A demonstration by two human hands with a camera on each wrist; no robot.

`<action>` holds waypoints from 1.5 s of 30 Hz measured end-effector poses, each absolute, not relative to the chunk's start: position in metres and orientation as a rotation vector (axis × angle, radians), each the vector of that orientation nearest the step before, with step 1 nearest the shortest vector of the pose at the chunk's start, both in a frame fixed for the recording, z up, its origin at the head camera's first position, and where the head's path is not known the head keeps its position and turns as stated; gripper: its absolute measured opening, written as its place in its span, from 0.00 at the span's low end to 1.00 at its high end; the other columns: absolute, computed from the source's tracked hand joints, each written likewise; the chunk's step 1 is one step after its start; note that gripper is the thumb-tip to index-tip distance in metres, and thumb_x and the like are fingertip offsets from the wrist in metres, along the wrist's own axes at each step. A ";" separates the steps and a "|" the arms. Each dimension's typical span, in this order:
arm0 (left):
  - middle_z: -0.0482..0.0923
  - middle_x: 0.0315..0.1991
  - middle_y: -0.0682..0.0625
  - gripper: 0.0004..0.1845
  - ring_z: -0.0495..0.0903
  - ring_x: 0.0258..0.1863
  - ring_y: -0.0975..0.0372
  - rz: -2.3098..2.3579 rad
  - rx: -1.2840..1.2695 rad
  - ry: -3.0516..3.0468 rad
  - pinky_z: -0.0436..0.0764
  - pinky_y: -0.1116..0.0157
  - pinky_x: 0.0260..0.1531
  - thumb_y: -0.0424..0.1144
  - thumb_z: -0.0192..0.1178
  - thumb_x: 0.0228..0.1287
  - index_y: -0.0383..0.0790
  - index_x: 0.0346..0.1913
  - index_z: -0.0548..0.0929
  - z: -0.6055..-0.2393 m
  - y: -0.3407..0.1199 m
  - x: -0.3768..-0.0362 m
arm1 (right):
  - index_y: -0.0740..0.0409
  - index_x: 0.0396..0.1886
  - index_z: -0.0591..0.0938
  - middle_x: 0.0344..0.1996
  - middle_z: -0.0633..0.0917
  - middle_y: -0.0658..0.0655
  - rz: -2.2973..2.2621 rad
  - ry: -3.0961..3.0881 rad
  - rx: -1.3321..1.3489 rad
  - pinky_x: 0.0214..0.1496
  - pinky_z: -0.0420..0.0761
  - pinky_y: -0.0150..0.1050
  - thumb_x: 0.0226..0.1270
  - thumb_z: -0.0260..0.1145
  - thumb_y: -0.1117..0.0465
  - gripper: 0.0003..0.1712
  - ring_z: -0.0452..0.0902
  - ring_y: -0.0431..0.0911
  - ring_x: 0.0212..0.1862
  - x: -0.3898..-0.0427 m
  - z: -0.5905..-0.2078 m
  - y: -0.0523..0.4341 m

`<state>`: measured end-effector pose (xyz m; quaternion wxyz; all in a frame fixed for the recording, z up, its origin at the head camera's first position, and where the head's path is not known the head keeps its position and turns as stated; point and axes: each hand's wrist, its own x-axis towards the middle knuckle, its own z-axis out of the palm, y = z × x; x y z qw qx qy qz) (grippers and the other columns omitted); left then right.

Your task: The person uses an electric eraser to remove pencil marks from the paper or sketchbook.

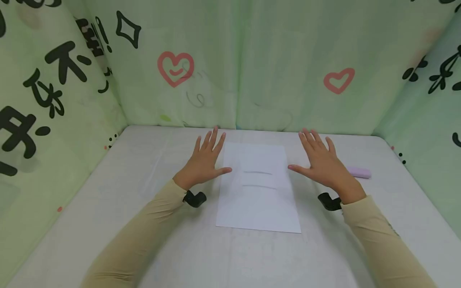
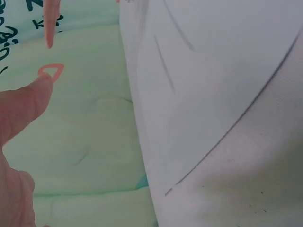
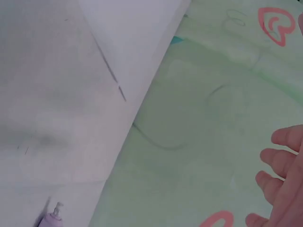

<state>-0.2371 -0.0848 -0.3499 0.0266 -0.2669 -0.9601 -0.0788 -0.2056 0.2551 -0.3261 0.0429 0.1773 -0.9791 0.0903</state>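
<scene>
A white sheet of paper lies on the table with two short, slightly curved grey lines across its middle. To its left, my left hand is held palm down with fingers spread, its thumb tip overlapping the paper's edge in the head view. My right hand is spread the same way on the other side, thumb pointing at the paper. Neither hand holds anything. Just past the right wrist lies a lilac stick-shaped thing, partly hidden by that hand; the right wrist view shows its narrow metallic tip.
The white tabletop is enclosed at the back and sides by pale green cloth with red hearts and black lettering. Black wrist cameras sit at the left wrist and right wrist. Beige sleeves cover both arms.
</scene>
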 end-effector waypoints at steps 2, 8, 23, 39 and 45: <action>0.24 0.76 0.43 0.53 0.31 0.76 0.51 -0.257 -0.849 -2.975 0.37 0.46 0.73 0.64 0.53 0.61 0.42 0.75 0.34 -0.353 -0.086 -0.237 | 0.60 0.75 0.42 0.76 0.43 0.61 0.291 -2.980 0.555 0.71 0.35 0.65 0.61 0.59 0.35 0.56 0.32 0.56 0.76 -0.206 -0.328 0.262; 0.30 0.77 0.45 0.51 0.34 0.76 0.52 -0.130 -1.011 -3.015 0.37 0.49 0.74 0.66 0.49 0.63 0.41 0.75 0.37 -0.364 -0.088 -0.233 | 0.61 0.75 0.48 0.74 0.49 0.64 0.311 -3.003 0.581 0.71 0.36 0.64 0.62 0.62 0.42 0.52 0.38 0.59 0.76 -0.204 -0.332 0.290; 0.38 0.77 0.44 0.53 0.37 0.76 0.53 0.084 -1.314 -3.082 0.36 0.51 0.74 0.68 0.51 0.59 0.37 0.74 0.45 -0.386 -0.083 -0.223 | 0.70 0.65 0.66 0.66 0.64 0.74 0.188 -3.143 0.488 0.66 0.49 0.68 0.59 0.66 0.47 0.42 0.51 0.67 0.69 -0.205 -0.361 0.360; 0.41 0.76 0.43 0.52 0.39 0.76 0.53 0.091 -1.382 -3.128 0.37 0.52 0.74 0.68 0.51 0.59 0.36 0.74 0.46 -0.393 -0.084 -0.223 | 0.75 0.57 0.72 0.54 0.74 0.78 0.117 -3.158 0.483 0.55 0.69 0.67 0.57 0.65 0.67 0.28 0.68 0.72 0.57 -0.220 -0.375 0.401; 0.42 0.76 0.43 0.51 0.40 0.76 0.52 0.064 -1.398 -3.130 0.38 0.51 0.74 0.67 0.51 0.60 0.35 0.74 0.46 -0.394 -0.084 -0.223 | 0.74 0.54 0.75 0.52 0.77 0.76 0.163 -3.173 0.475 0.55 0.69 0.66 0.58 0.64 0.67 0.24 0.70 0.71 0.55 -0.224 -0.377 0.404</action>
